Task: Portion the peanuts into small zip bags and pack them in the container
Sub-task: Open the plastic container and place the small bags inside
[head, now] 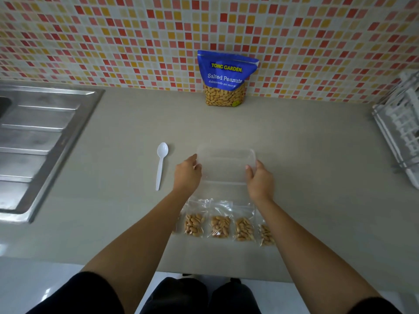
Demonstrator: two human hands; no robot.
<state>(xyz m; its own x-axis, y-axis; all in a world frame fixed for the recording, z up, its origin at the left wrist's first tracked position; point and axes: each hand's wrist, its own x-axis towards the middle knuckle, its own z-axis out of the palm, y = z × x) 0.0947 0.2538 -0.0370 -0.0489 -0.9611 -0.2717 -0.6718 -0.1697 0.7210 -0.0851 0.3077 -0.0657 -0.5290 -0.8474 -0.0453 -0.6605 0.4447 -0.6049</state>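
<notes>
A clear plastic container [226,155] sits mid-counter. My left hand [187,174] grips its left side and my right hand [258,177] grips its right side. Whether a lid is on it is unclear. Just nearer me lies a row of several small zip bags [218,224] holding peanuts, partly hidden under my forearms. The blue peanut bag [225,79] stands upright against the tiled wall at the back. A white plastic spoon [161,165] lies to the left of the container.
A steel sink drainboard [38,141] fills the left side of the counter [317,166]. A white dish rack [401,132] stands at the right edge. The counter's front edge runs below the zip bags.
</notes>
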